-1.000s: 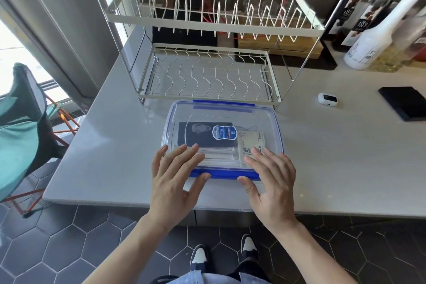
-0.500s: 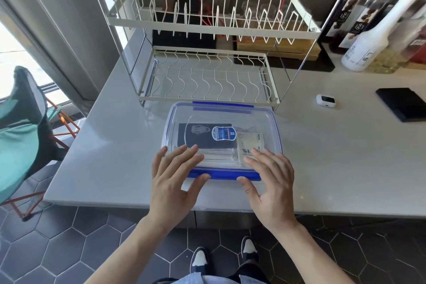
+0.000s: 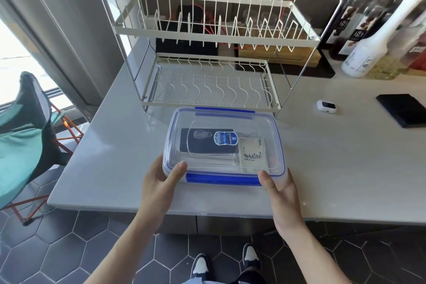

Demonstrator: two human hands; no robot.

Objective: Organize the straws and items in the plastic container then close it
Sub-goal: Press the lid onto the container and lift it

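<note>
Both hands grip lidded container near corners w/ thumbs on top.

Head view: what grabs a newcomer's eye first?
The clear container with its blue-trimmed lid on, mid-counter, gripped at its near corners by the left hand and right hand. Behind it stands an empty white dish rack; bottles crowd the far right.

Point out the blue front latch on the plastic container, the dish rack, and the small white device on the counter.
blue front latch (image 3: 222,179), head view, middle of the strip
dish rack (image 3: 214,38), head view, upper tier's front rail
small white device (image 3: 326,106), head view, its top face
</note>
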